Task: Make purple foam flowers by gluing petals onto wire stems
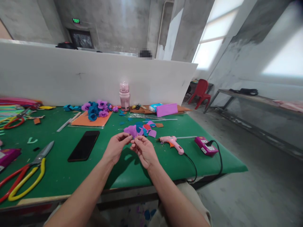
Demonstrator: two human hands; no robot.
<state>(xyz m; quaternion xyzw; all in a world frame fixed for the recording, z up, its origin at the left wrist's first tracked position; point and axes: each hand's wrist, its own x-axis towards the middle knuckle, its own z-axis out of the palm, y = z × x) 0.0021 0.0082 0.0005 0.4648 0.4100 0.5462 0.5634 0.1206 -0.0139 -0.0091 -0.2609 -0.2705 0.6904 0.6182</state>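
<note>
Both hands are up over the near edge of the green table [146, 170], fingertips pinched together on a small purple felt piece [131, 130]; left hand [115, 148] and right hand [144, 150] are nearly touching, so it looks like the shaping or rolling stage of a petal; I'd guess the next move needs a steady pinch and then a reach for the pink glue gun [172, 142] just right of the right hand; a pile of cut felt scraps [145, 127] sits just beyond the fingers; a black phone [84, 145] lies to the left, big scissors [28, 173] further left; finished felt flowers [96, 110] and a pink bottle [124, 96] stand well beyond, against a white partition [71, 78]; bare concrete room, red chair [201, 93] off to the right.
</note>
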